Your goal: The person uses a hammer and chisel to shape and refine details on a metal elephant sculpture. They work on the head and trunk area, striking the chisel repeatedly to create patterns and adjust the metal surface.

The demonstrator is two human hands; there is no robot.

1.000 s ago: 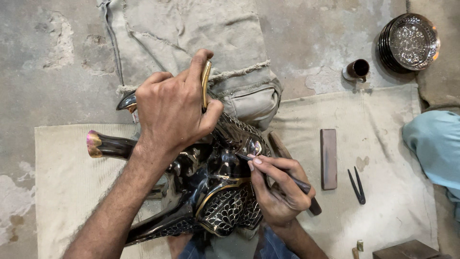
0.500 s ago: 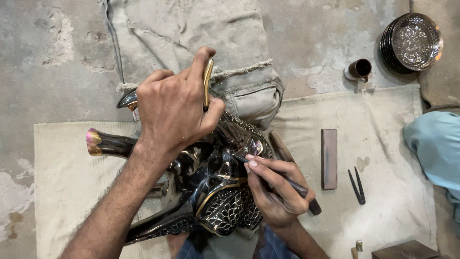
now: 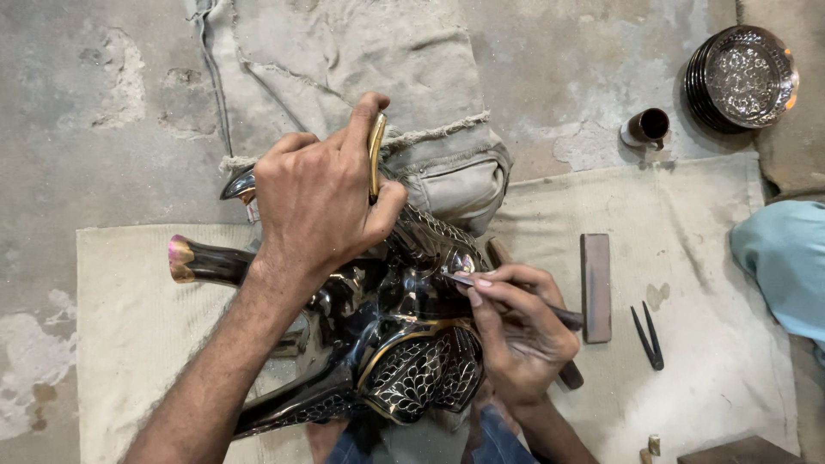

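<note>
obs: dark metal figure (image 3: 378, 344), shaped like an animal with gold trim, lies on a pale cloth mat (image 3: 129, 344) on the concrete floor (image 3: 86, 112), against a folded grey sack (image 3: 404, 77).

progress, judged from the surface: the panel near the lower edge already carries a dense cut scale pattern, and a band near the upper body is patterned too. the smooth dark areas between them look uncut. so the engraving seems partly done, with plain metal left.

left hand (image 3: 318, 198): arm comes in from lower left, palm down over the top of the figure, fingers curled and pressed around a gold-coloured curved part, steadying it.

right hand (image 3: 516, 331): comes up from the bottom edge, wrist bent, fingers pinching a thin engraving tool (image 3: 516, 296) like a pen; its tip touches the figure's bright upper flank.

nearby: a dark rectangular stone block (image 3: 595, 288) and small black tweezers (image 3: 646, 335) on the mat, a small metal cup (image 3: 646, 129), a stack of engraved plates (image 3: 741, 77), light blue cloth (image 3: 786, 258) at the right edge.
</note>
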